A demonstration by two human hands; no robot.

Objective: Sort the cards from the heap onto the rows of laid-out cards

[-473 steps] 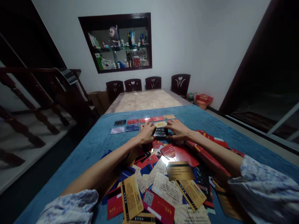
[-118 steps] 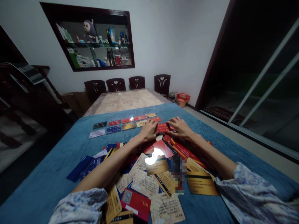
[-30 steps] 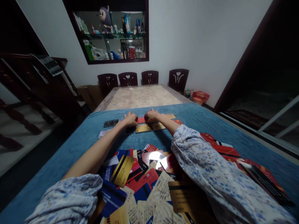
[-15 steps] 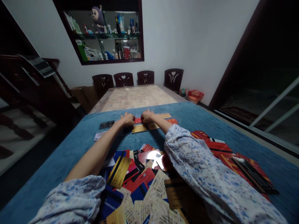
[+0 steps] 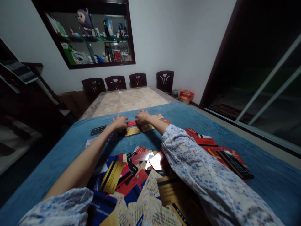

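Note:
A red card [image 5: 132, 123] lies in the far row on the blue cloth, between my two hands. The curled fingertips of my left hand [image 5: 120, 121] are at its left end. At the right end, my right hand [image 5: 142, 117] has its fingers bent down onto the card. Just in front is a gold card [image 5: 133, 131], with a tan card [image 5: 147, 127] partly under my right wrist. A black card [image 5: 98, 130] sits further left. Nearer to me, between my forearms, spreads a heap of mixed cards, including a gold one with a black stripe [image 5: 113, 177].
Red cards [image 5: 205, 142] form an overlapping line on the right, ending in a dark card [image 5: 235, 164]. The blue cloth [image 5: 58, 166] covers the near table; beyond it is the bare tabletop [image 5: 129, 100]. Chairs [image 5: 137, 80] stand at the far end.
The whole view has shifted, so the scene sits further left. Both hands stay at the ends of the red card; the left fingers look slightly more raised.

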